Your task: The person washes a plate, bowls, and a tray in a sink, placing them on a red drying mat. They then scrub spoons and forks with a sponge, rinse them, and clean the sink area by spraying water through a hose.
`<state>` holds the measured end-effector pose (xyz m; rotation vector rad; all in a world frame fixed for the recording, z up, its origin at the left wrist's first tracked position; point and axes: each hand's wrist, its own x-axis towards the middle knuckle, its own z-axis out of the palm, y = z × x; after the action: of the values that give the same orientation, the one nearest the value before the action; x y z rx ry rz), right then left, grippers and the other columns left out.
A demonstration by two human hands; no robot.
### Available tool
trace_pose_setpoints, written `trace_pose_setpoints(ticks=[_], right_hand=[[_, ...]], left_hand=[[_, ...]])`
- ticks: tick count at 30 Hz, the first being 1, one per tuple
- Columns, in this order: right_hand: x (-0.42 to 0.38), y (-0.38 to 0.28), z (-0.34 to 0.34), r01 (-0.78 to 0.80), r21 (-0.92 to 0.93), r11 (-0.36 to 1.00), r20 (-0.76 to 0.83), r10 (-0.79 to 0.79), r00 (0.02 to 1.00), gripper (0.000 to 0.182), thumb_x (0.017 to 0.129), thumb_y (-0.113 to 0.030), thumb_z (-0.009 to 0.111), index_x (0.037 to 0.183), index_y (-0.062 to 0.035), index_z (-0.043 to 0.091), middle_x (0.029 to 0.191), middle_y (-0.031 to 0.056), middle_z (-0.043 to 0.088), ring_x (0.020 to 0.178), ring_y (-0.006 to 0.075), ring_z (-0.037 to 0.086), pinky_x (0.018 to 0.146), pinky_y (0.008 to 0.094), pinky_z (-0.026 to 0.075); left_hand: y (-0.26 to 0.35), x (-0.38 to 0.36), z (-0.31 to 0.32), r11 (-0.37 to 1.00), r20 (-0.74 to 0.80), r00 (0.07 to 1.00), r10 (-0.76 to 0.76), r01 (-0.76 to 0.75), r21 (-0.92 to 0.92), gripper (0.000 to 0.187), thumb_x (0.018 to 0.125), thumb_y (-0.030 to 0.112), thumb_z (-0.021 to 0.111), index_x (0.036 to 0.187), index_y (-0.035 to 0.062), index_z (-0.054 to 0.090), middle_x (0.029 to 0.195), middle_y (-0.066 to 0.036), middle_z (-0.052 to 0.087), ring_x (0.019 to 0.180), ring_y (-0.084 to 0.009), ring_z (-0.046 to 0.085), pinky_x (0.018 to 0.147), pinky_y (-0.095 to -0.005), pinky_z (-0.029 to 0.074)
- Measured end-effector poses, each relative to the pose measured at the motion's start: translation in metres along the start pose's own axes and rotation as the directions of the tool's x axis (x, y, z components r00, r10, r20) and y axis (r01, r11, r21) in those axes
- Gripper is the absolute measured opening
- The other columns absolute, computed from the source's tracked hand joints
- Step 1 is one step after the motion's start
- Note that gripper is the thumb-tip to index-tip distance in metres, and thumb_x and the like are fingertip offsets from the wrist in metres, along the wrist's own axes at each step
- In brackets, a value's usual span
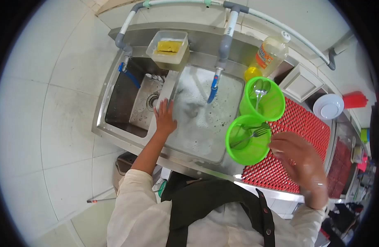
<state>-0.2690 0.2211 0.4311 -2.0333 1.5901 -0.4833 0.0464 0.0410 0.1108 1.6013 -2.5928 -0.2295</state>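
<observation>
My left hand (164, 118) lies flat with its fingers spread on the divider between the two basins of a steel sink (115, 136), at the edge of the soapy water (202, 115) in the right basin. My right hand (298, 158) hovers, blurred, over a red perforated mat (305, 127), its fingertips just right of the nearer green cup (247, 142). A fork (257, 132) stands tines up in that cup. I see nothing held in either hand.
A second green cup (265, 99) with spoons stands behind the first. A dish soap bottle (272, 51) and a clear tub with a yellow sponge (169, 47) sit on the back ledge. A white bowl (328, 107) lies at the right. Blue-tipped taps (213, 90) hang over the basins.
</observation>
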Motion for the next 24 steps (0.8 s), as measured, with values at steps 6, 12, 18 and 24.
trace_pose_setpoints(ticks=[6, 12, 18, 24], right_hand=[[0.111, -0.006, 0.243, -0.098, 0.157, 0.983, -0.026, 0.103, 0.994, 0.026, 0.068, -0.004, 0.055, 0.094, -0.0037, 0.05, 0.095, 0.0114, 0.048, 0.091, 0.0298, 0.048, 0.074, 0.0389, 0.043], [0.21, 0.078, 0.385, -0.168, -0.512, 0.842, 0.216, 0.315, 0.924, 0.04, 0.073, -0.012, 0.051, 0.113, -0.0126, 0.045, 0.115, 0.0114, 0.046, 0.106, 0.0273, 0.045, 0.076, 0.04, 0.043], [0.267, 0.209, 0.415, -0.462, -0.224, 0.858, 0.391, 0.514, 0.764, 0.037, 0.073, -0.015, 0.051, 0.11, -0.0114, 0.047, 0.111, 0.0121, 0.048, 0.102, 0.0275, 0.046, 0.075, 0.0394, 0.043], [0.277, 0.219, 0.415, -0.563, -0.251, 0.788, 0.284, 0.615, 0.735, 0.035, 0.073, -0.02, 0.052, 0.106, -0.01, 0.049, 0.106, 0.0128, 0.05, 0.098, 0.0277, 0.048, 0.074, 0.0386, 0.044]], left_hand=[[-0.053, 0.006, -0.023, 0.981, 0.092, 0.995, -0.046, 0.063, -0.181, 0.088, 0.062, 0.021, 0.065, 0.133, 0.0126, 0.013, 0.135, -0.016, 0.013, 0.127, -0.0329, 0.009, 0.096, -0.0598, 0.004], [-0.048, -0.073, -0.03, 0.685, 0.342, 0.615, 0.71, -0.491, -0.538, 0.073, 0.069, 0.033, 0.061, 0.13, 0.0149, 0.026, 0.132, -0.014, 0.028, 0.125, -0.0303, 0.021, 0.097, -0.0586, 0.005], [-0.022, -0.103, 0.014, 0.611, 0.25, 0.576, 0.778, -0.605, -0.51, 0.059, 0.079, 0.045, 0.047, 0.129, 0.0188, 0.029, 0.122, -0.015, 0.038, 0.117, -0.0315, 0.034, 0.093, -0.0597, 0.016], [-0.005, -0.072, 0.023, 0.86, 0.506, 0.695, 0.511, -0.411, -0.303, 0.043, 0.081, 0.036, 0.045, 0.114, 0.0087, 0.045, 0.114, -0.014, 0.043, 0.111, -0.027, 0.039, 0.088, -0.0536, 0.03]])
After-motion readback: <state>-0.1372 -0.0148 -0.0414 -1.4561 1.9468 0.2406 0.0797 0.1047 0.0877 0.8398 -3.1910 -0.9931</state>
